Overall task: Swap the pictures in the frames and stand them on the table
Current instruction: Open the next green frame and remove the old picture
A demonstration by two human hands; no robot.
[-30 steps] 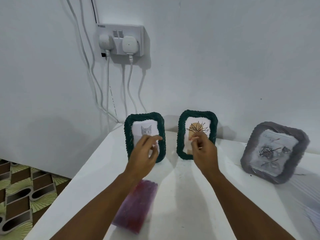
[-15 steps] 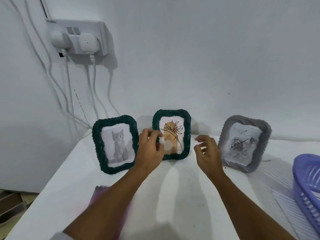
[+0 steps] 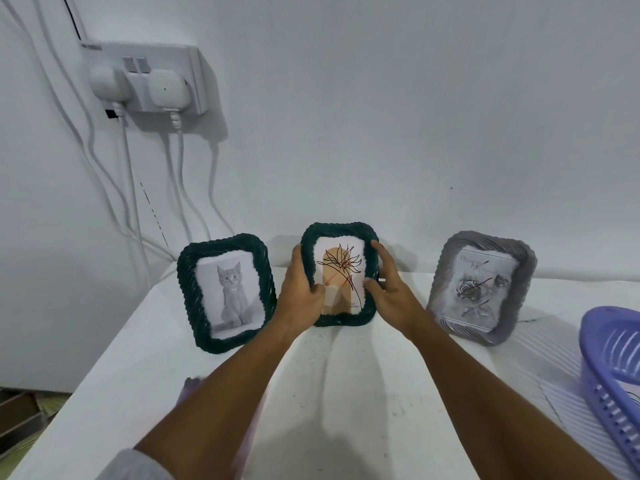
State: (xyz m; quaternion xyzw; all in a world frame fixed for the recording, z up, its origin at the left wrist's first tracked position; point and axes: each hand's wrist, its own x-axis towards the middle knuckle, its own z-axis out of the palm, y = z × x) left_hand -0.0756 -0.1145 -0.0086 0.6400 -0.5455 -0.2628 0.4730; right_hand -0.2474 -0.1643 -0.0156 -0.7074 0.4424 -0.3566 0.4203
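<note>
Both hands are gripping the middle green frame point(image 3: 338, 274), the one with the flower drawing: the left hand point(image 3: 300, 296) is clamping its left edge with the thumb lying on the front, and the right hand point(image 3: 388, 289) is holding its right edge, fingers curled around the rim. The frame is standing upright at the far side of the white table point(image 3: 346, 393), near the wall. Both forearms are reaching forward, almost parallel, wrists a little raised. To me, the step in hand is taking up this frame to open it; the next move probably calls for lifting it and turning it to reach the back. Just to the left the cat frame point(image 3: 227, 291) is standing, and to the right the grey frame point(image 3: 481, 287) is leaning back. A purple basket point(image 3: 613, 368) is sitting at the near right.
</note>
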